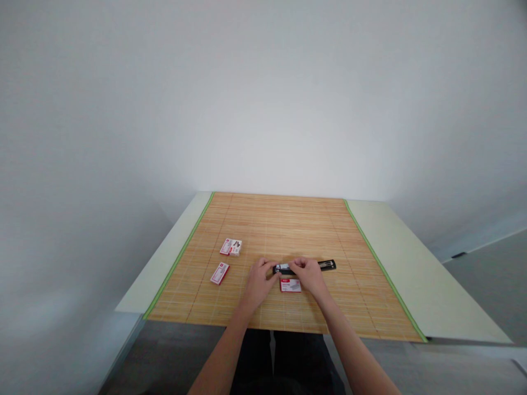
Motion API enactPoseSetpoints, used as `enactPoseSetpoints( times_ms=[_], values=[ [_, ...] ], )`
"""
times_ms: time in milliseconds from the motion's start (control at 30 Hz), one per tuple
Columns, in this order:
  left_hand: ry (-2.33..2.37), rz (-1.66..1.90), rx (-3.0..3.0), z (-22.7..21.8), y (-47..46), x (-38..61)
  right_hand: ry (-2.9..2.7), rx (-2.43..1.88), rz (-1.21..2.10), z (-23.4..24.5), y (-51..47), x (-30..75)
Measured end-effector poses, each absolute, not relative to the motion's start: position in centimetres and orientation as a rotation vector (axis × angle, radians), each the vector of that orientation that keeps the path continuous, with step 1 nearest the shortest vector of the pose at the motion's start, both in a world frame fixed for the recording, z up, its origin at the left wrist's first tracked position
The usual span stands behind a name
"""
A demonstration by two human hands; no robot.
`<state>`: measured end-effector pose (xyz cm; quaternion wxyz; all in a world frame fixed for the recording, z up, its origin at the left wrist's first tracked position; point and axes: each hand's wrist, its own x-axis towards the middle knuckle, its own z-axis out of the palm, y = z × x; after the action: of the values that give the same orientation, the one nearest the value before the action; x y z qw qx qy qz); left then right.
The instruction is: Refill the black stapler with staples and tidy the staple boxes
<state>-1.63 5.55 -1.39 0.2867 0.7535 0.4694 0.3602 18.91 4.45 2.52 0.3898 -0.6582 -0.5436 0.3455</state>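
Observation:
A black stapler lies opened out flat on the bamboo mat, its long body running left to right in front of me. The fingers of my left hand are closed around its left end. Over the middle of the stapler, my right hand has its thumb and fingertips pinched together by the shiny metal channel. Whatever is between those right fingertips is too small to make out. Just below the stapler, between my hands, sits a red and white staple box.
To the left on the bamboo mat lie a red and white staple box and, farther back, more small boxes side by side. Green edging borders the mat on a pale table. A white wall rises behind.

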Motion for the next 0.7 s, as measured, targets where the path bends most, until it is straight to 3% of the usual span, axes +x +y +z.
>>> enactPoseSetpoints(
  times_ms=[700],
  values=[
    [1.257,0.934,2.051,-1.3,5.8,-2.3,-1.264,-1.770,1.110,0.3,5.9,19.1]
  ],
)
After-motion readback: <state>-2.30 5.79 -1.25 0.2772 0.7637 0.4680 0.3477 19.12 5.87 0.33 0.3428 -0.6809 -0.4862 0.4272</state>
